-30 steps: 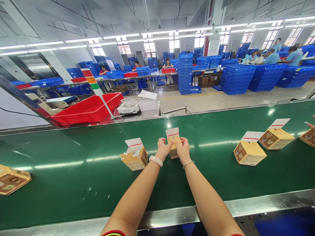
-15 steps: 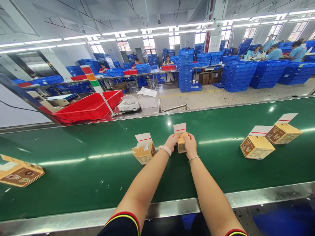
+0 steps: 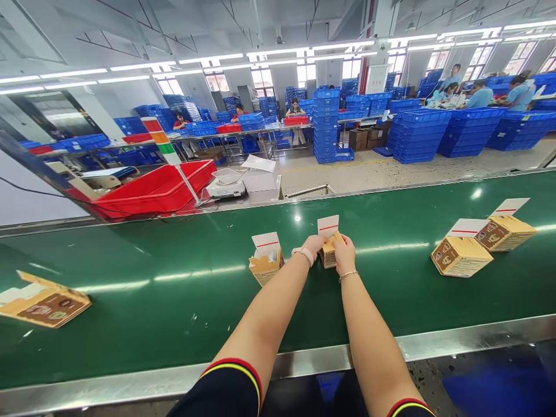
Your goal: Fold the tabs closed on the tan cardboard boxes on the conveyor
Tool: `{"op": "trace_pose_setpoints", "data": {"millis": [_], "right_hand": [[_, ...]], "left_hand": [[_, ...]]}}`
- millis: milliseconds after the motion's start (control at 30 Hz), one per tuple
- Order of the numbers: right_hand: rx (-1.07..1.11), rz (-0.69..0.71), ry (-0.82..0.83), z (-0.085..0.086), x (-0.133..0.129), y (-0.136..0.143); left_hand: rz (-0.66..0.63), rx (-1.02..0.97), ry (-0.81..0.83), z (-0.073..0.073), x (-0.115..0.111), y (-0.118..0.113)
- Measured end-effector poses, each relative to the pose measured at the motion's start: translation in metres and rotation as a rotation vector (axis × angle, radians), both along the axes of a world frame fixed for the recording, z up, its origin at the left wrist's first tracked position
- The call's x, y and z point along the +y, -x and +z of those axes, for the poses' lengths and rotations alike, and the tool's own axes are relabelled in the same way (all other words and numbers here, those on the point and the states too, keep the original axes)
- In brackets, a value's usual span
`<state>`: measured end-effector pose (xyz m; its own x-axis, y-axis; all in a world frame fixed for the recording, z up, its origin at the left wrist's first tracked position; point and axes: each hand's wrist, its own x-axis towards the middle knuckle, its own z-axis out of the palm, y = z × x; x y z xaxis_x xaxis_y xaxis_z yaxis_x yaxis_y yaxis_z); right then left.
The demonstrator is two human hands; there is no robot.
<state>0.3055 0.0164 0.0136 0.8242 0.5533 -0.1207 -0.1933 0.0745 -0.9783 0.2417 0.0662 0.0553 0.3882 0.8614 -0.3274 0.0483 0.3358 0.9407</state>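
Both my hands are on a small tan cardboard box (image 3: 329, 259) on the green belt, its white lid flap with a red line standing up at the back. My left hand (image 3: 313, 245) grips the box's left top edge. On the right side, my right hand (image 3: 344, 255) has its fingers closed around the box, thumb near the top panel. Just left stands an open box (image 3: 266, 266) with something pale and shiny inside, partly hidden by my left forearm.
The green conveyor belt (image 3: 174, 341) runs across the view. Another open box (image 3: 54, 306) lies far left; two closed-topped boxes (image 3: 463, 259) with raised flaps sit at right. Beyond the belt are a red bin (image 3: 152, 191), a scale (image 3: 226, 186) and a striped signal pole (image 3: 163, 142).
The boxes on the belt have shifted to the right. My hands have moved right along with the box they hold.
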Motion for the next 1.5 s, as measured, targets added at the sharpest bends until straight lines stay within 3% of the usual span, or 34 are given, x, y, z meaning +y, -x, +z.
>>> {"op": "trace_pose_setpoints", "data": {"millis": [67,133,167,233,300,367,433,467,533,600,667,767,867,1000,1100,1233,1500], "right_hand": [[-0.034,-0.069,0.016,0.001,-0.004,0.0],[-0.185,-0.237,0.021,0.003,-0.009,0.004],[-0.318,-0.335,0.0,0.003,-0.012,0.008],[-0.645,-0.483,-0.102,0.004,-0.017,0.018],[-0.912,-0.45,-0.248,0.001,-0.02,0.032],[-1.066,-0.214,-0.355,-0.003,-0.022,0.048],[-1.136,0.129,-0.389,-0.009,-0.022,0.061],[-1.141,0.286,-0.388,-0.012,-0.021,0.066],[-1.099,0.485,-0.37,-0.016,-0.018,0.072],[-1.016,0.546,-0.342,-0.017,-0.016,0.073],[-0.924,0.55,-0.305,-0.016,-0.014,0.07],[-0.784,0.524,-0.277,-0.013,-0.014,0.067],[-0.627,0.402,-0.245,-0.012,-0.014,0.069],[-0.378,0.23,-0.132,-0.014,-0.011,0.072],[-0.194,0.223,-0.065,-0.014,-0.007,0.07],[-0.127,0.184,-0.036,-0.011,-0.005,0.063],[-0.164,0.065,0.022,-0.004,-0.008,0.049]], "left_hand": [[0.015,0.033,-0.039,0.011,-0.011,0.002],[0.044,0.043,-0.179,0.023,-0.026,0.014],[0.068,0.036,-0.318,0.028,-0.033,0.024],[0.148,0.003,-0.795,0.035,-0.047,0.053],[0.328,-0.07,-1.245,0.035,-0.056,0.091],[0.551,-0.115,-1.435,0.028,-0.057,0.128],[0.65,-0.065,-1.316,0.017,-0.054,0.157],[0.628,-0.027,-1.185,0.01,-0.052,0.166],[0.47,0.018,-0.898,-0.002,-0.046,0.176],[0.27,-0.012,-0.69,-0.011,-0.04,0.173],[0.108,-0.052,-0.605,-0.016,-0.034,0.164],[-0.009,-0.025,-0.621,-0.018,-0.029,0.147],[0.071,0.006,-0.592,-0.02,-0.027,0.131],[0.289,-0.075,-0.342,-0.022,-0.025,0.117],[0.199,-0.107,-0.116,-0.019,-0.023,0.108],[0.092,-0.138,0.068,-0.015,-0.022,0.097],[0.067,-0.127,0.176,-0.013,-0.024,0.075]]}}
